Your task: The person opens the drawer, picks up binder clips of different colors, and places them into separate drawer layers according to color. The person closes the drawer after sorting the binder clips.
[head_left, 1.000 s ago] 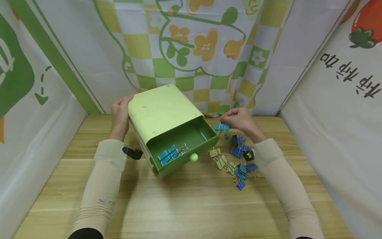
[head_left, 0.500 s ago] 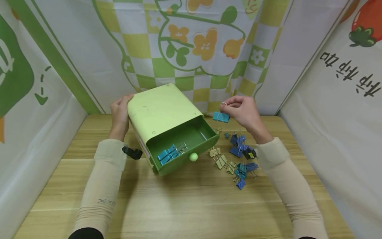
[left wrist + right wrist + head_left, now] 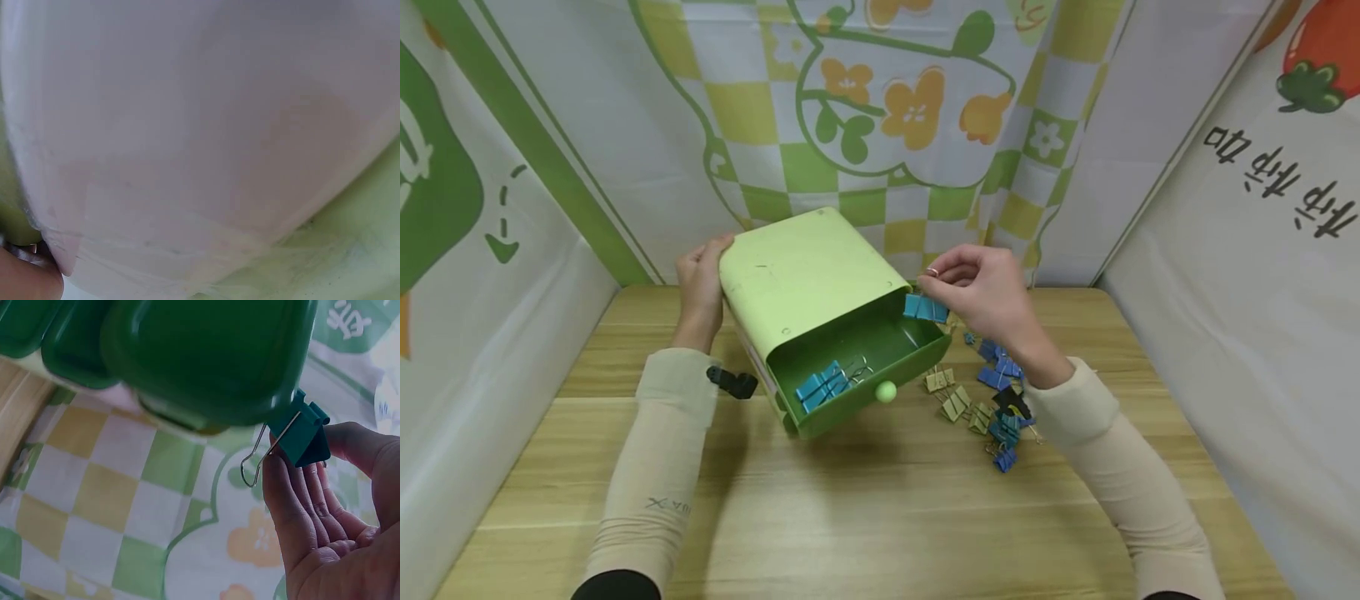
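Observation:
A light-green drawer box (image 3: 812, 275) stands at an angle on the table, its dark-green drawer (image 3: 880, 350) pulled out at the front. Two or so blue binder clips (image 3: 822, 385) lie in the drawer's front left part. My left hand (image 3: 700, 283) grips the box at its rear left edge; in the left wrist view a finger (image 3: 28, 275) shows at the box's side. Between thumb and fingers my right hand (image 3: 985, 287) pinches a blue binder clip (image 3: 927, 307) by its wire handle, at the drawer's right end. In the right wrist view this clip (image 3: 297, 439) overlaps the drawer's corner.
Right of the box lie loose binder clips: yellow ones (image 3: 956, 404), blue ones (image 3: 996, 377) and a teal one (image 3: 1004, 427). A round light-green knob (image 3: 887, 392) juts from the drawer front. A patterned curtain (image 3: 880, 167) hangs behind the wooden table (image 3: 850, 525).
My right hand has lifted the blue binder clip from behind the loose clips and carried it left to the drawer's right end. The left hand and the box have stayed in place.

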The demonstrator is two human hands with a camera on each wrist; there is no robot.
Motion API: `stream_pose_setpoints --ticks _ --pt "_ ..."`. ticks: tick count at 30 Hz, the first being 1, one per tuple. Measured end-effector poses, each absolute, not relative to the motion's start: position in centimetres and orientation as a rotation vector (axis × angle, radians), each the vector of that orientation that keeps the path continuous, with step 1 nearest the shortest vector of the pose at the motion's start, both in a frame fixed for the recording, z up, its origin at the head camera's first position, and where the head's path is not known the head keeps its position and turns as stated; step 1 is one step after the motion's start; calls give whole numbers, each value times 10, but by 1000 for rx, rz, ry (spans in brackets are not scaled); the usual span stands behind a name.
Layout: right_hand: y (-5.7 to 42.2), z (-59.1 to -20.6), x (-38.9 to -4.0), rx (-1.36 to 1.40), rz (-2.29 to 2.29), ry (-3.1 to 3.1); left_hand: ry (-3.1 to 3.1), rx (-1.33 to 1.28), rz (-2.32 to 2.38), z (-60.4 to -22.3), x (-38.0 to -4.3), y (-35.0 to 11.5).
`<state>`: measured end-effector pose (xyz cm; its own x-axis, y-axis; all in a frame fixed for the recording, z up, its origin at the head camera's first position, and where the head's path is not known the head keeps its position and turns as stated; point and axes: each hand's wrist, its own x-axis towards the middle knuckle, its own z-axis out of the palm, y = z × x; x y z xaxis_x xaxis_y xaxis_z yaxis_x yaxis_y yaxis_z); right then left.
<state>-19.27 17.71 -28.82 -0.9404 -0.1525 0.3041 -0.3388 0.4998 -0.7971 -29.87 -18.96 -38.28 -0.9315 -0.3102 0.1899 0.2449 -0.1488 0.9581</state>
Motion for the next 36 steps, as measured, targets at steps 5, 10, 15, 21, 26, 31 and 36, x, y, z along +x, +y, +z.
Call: stream_pose_setpoints --ticks 5,10,15,21,26,31,36 --pt "160 -292 -182 501 1319 -2579 -1766 62 -2134 -383 -299 -189" --pt "145 -298 -175 586 1230 -2598 -1767 51 -2125 -383 -299 -189" --pt "133 -302 -173 638 1197 -2589 -1769 57 -2126 -383 -299 -189" --pt "122 -305 -173 673 1144 -2607 -1771 65 -2127 -382 -298 -188" --pt "115 -309 -173 687 1107 -2625 -1778 68 -2130 -382 -297 -189" --pt "110 -313 -171 674 1108 -2654 -1783 69 -2122 -382 -297 -188" --pt "108 -315 -168 668 1134 -2692 -1780 64 -2117 -382 -297 -188"
